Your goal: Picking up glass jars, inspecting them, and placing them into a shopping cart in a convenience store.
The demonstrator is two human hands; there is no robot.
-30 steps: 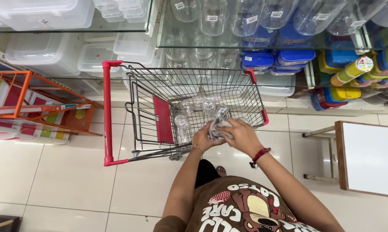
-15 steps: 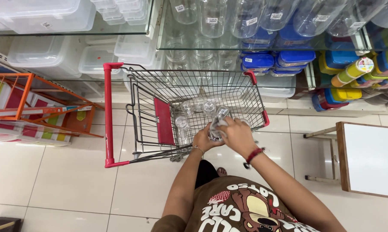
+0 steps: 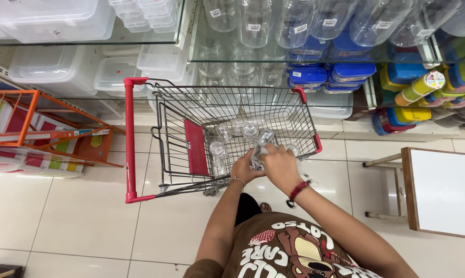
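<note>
Both hands meet at the near rim of the shopping cart (image 3: 217, 139), the wire cart with red handle and red corner caps. Left hand (image 3: 244, 169) and right hand (image 3: 280, 166) are closed together around a clear glass jar wrapped in crinkled transparent film (image 3: 258, 154), held just over the cart's near edge, seemingly so the basket is beneath it should it slip. The two-handed hold suggests the item is slick or fragile. Left wrist carries a thin bead bracelet, right wrist a red band.

Inside the cart, beyond the hands, several clear glass jars (image 3: 242, 131) lie on the wire floor, close together, some touching. The red child-seat flap (image 3: 196, 146) stands upright at the cart's handle end, left of the jars.

Behind the cart: glass shelves with tall clear jars (image 3: 253, 25) above, and blue-lidded containers (image 3: 345, 72) to the right of them. Left of the cart stands an orange metal rack (image 3: 31, 123), apart from it. Right of the cart, a white-topped wooden worktop (image 3: 443, 190) sits near the right forearm, narrowing the elbow room on that side. The floor (image 3: 78, 216) is pale tile.
</note>
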